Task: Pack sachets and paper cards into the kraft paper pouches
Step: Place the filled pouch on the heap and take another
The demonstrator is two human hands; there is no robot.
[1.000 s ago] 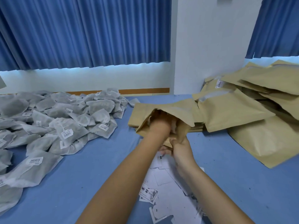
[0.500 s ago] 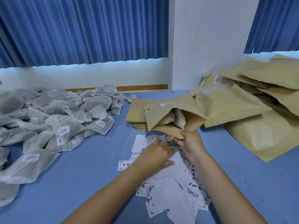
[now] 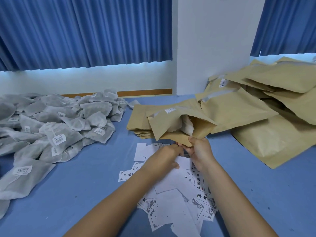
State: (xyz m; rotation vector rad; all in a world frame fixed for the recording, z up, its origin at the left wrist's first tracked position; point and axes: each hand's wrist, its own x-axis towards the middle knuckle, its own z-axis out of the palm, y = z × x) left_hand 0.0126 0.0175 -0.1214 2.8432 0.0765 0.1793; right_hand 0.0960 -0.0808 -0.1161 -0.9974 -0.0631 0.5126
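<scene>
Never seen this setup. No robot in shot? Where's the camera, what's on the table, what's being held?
No machine here: a person works bare-handed, and one wide-angle camera on their head looks forward and down, so you see both forearms. On the blue table cover lie a heap of grey mesh sachets with white labels at left, scattered white printed paper cards in front, a flat stack of empty kraft paper pouches in the middle, and a pile of bulging kraft pouches at right. The right hand has its grip on the lower lip of an open kraft paper pouch with white sachets showing inside. The left hand lies on the cards; whether it pinches one, I cannot tell.
</scene>
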